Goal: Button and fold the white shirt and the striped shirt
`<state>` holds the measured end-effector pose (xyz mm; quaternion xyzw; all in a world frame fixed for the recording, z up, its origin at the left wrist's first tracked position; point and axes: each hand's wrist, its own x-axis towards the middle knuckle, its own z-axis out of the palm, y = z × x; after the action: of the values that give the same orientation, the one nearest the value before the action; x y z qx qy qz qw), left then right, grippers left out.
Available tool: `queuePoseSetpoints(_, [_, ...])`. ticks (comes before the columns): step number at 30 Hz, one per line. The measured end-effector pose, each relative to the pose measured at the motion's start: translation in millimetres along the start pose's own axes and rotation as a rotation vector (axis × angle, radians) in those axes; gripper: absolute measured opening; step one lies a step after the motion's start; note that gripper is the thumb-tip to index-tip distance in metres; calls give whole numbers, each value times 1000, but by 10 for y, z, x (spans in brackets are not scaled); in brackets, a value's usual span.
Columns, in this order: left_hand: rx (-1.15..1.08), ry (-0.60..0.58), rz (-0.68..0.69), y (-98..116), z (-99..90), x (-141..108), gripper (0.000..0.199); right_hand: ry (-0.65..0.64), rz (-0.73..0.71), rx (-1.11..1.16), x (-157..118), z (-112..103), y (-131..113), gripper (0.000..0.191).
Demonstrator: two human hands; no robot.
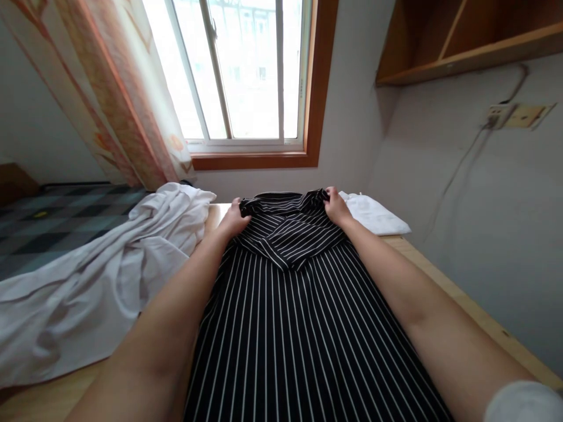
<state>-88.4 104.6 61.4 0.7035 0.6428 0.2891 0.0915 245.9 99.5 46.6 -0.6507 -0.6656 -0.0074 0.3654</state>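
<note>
A black shirt with white stripes (290, 328) lies spread lengthwise on a pale wooden table, its near end running out of the bottom of the view. Its sleeves are folded inward and cross over the upper part. My left hand (235, 220) grips the far left corner of the shirt, fingers closed on the cloth. At the far right corner, my right hand (336, 208) is closed on bunched fabric. The far edge between both hands is slightly raised and gathered. My fingertips are partly hidden by the cloth.
Crumpled white cloth (127, 275) lies on the left, beside a dark checked surface (70, 217). A folded white garment (373, 214) sits beyond my right hand. Ahead are a window (250, 76) and a curtain (118, 88); a wooden shelf (475, 55) and plugged socket (499, 116) are on the right.
</note>
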Motion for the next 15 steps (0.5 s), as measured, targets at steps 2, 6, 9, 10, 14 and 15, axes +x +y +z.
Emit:
queuePoseSetpoints(2, [47,-47,92,-108,94,-77,83,-46,6,6,-124,79,25,69])
queuePoseSetpoints(6, [202,-53,208,-222,128,-293,78,-120,-107,-14,-393,27,-6,63])
queuePoseSetpoints(9, [285,-107,297,-213,105,-553,67,-274,-270,-33,-671,-85,-81,46])
queuePoseSetpoints(10, [311,-132,321,-202,107,-650,63,-314,-295,-48,-778,-113,-109,43])
queuePoseSetpoints(14, [444,-214,330,-165,173,-984,55,-451,-223,-156,-1168,-134,-199,53])
queuePoseSetpoints(15, [470,-226,319,-161,193,-1036,54,-486,-189,-179,-1238,-121,-210,56])
